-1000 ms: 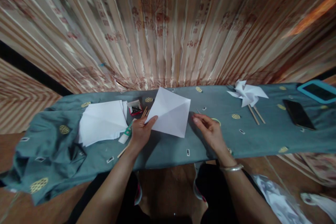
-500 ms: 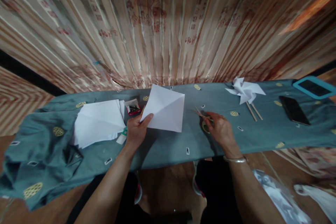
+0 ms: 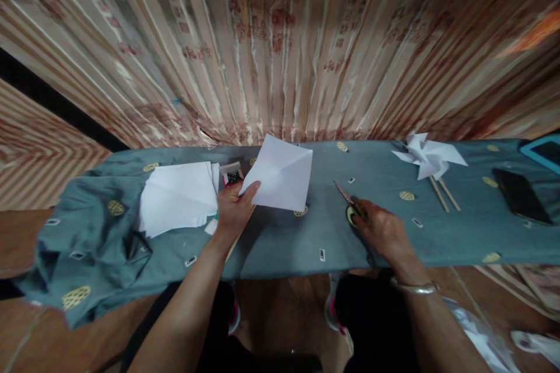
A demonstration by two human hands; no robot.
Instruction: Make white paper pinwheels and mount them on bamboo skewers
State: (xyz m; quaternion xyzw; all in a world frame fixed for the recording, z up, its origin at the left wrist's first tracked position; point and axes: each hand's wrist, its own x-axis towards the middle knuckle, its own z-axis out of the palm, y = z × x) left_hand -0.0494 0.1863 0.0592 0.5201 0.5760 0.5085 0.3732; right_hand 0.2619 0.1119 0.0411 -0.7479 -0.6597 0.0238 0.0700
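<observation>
My left hand (image 3: 233,210) pinches the near corner of a creased white square of paper (image 3: 283,173) and holds it tilted above the teal cloth-covered table (image 3: 280,239). My right hand (image 3: 384,232) rests on the cloth to the right, its fingers closed around the handles of a pair of scissors (image 3: 347,201). The scissor blades point away to the upper left and lie on the cloth.
A stack of white sheets (image 3: 179,195) lies left of my left hand, with a small box of clips (image 3: 231,174) behind it. Farther right are a white paper pinwheel (image 3: 426,155), two wooden sticks (image 3: 444,193), a black phone (image 3: 520,195) and a blue-cased tablet (image 3: 542,151). A striped curtain hangs behind.
My right hand moved right from beside the paper and closed on the scissors. My left hand kept hold of the paper and lifted it slightly.
</observation>
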